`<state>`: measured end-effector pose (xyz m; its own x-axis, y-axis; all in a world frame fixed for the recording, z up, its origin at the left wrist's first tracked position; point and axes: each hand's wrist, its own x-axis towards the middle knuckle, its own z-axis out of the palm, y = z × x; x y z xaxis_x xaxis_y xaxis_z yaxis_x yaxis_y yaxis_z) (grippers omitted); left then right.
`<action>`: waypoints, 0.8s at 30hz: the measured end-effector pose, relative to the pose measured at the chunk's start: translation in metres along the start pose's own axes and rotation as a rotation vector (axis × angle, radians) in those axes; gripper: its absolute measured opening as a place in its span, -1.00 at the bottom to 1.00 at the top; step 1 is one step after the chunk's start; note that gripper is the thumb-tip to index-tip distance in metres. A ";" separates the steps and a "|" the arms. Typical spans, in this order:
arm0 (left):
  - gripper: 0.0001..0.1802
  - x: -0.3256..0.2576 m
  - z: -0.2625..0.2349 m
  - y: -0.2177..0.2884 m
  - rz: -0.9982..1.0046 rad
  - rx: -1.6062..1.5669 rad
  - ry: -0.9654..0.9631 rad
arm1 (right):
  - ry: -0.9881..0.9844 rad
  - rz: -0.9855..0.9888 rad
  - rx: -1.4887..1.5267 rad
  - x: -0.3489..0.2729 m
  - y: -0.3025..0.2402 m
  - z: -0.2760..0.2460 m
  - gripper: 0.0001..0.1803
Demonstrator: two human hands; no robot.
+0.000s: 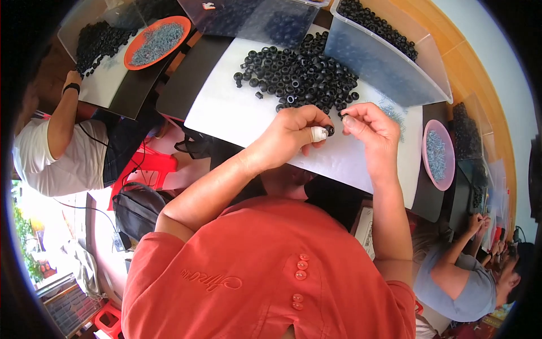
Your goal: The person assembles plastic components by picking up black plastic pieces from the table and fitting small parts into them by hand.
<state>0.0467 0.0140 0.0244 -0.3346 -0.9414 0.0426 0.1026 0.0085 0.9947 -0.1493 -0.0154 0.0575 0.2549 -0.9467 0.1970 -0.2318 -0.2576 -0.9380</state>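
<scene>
Black and glossy, the small ring-shaped piece [330, 130] is pinched at the thumb and fingertips of the left hand [293, 133], above the white sheet [220, 107], between the heap and the sheet's near edge. It looks light, stiff and hard to break, probably plastic; its smooth curve could slip, so the outer rim seems the place to grip, leaving the hole free. The left thumb wears a white wrapping [318, 134] (which may dull its touch). The right hand [375, 130] has thumb and forefinger drawn close together; whether they hold anything I cannot tell.

Similar rounded pieces form a loose heap [299, 73] toward the sheet's far edge. A clear, stiff-walled bin [378, 73] stands at the far right corner. By the worktop's [175, 99] right edge, a smooth pink bowl [443, 186] holds thin, silvery-blue bits [436, 153].
</scene>
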 end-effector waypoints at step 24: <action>-0.89 -0.001 -0.002 -0.004 0.013 -0.169 0.070 | 0.068 0.070 0.315 -0.016 0.012 0.029 -0.82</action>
<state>0.0483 0.0142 0.0197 -0.2672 -0.9627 0.0428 0.2648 -0.0306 0.9638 -0.1289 0.0026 0.0353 0.1828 -0.9734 0.1381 0.0581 -0.1295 -0.9899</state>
